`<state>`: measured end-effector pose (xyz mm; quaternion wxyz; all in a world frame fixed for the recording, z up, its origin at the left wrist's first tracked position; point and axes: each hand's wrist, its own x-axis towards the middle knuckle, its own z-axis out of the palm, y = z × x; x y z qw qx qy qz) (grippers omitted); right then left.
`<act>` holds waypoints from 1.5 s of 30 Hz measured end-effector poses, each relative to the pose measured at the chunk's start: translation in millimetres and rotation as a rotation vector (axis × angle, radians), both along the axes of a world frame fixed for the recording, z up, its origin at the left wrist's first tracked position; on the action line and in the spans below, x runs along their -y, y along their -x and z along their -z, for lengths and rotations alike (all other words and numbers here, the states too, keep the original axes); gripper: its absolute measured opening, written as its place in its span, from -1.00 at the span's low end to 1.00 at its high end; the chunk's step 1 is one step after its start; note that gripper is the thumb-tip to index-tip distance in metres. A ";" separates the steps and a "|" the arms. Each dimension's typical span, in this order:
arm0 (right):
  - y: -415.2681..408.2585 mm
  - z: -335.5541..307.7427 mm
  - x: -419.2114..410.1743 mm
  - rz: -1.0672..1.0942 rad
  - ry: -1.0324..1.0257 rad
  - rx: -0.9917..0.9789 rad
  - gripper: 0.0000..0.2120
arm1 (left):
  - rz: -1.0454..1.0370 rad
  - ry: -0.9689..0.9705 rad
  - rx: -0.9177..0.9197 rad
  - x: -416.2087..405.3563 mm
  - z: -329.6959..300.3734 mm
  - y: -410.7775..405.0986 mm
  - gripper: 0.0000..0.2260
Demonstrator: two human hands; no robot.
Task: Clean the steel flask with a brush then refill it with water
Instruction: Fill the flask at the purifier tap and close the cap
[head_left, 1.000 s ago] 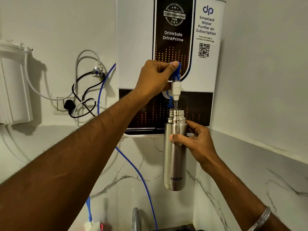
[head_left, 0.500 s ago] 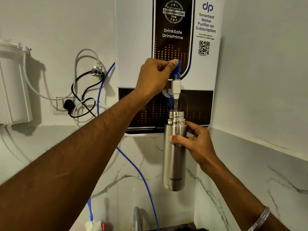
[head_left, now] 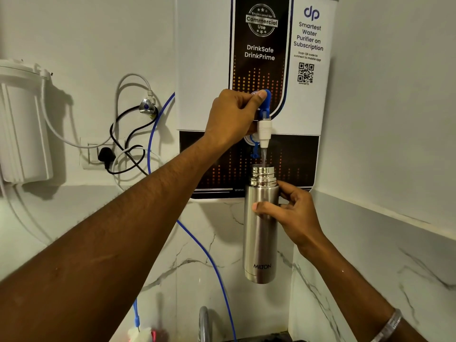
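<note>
The steel flask [head_left: 260, 240], uncapped and upright, hangs in the air under the purifier's white spout [head_left: 264, 133]. My right hand [head_left: 291, 215] grips its upper body, thumb across the front. A thin stream of water falls from the spout into the flask's open mouth. My left hand [head_left: 232, 117] holds the blue tap lever [head_left: 266, 102], with the thumb pressing on its top. No brush is in view.
The water purifier [head_left: 254, 58] is mounted on the wall ahead. A blue hose [head_left: 204, 253], black cable and wall plug [head_left: 106, 156] lie to the left, beside a white filter housing [head_left: 22, 124]. A chrome faucet [head_left: 204, 322] rises at the bottom edge. Marble wall stands close on the right.
Both hands and the flask stay in place; water keeps running into the flask. The view has shifted only slightly.
</note>
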<state>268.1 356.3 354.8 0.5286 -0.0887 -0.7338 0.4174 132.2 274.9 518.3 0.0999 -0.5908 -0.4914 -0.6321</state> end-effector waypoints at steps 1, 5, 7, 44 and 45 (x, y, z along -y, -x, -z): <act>0.2 0.6 -0.5 -0.003 0.003 0.004 -0.56 | -0.007 0.002 0.000 -0.3 0.0 0.6 -0.71; 0.7 1.4 -1.1 -0.006 0.007 0.004 -0.55 | -0.003 0.009 0.005 -0.9 0.0 1.7 -0.70; 0.6 0.8 -1.2 -0.007 -0.002 -0.003 -0.56 | -0.002 0.011 0.001 -1.6 0.3 1.7 -0.70; 6.9 16.8 8.0 0.046 -0.036 0.053 -0.55 | -0.133 -0.009 -0.389 37.1 55.8 15.2 -0.59; 9.2 24.1 12.3 0.031 -0.031 0.058 -0.54 | -0.122 -0.022 -0.346 44.4 75.1 17.2 -0.62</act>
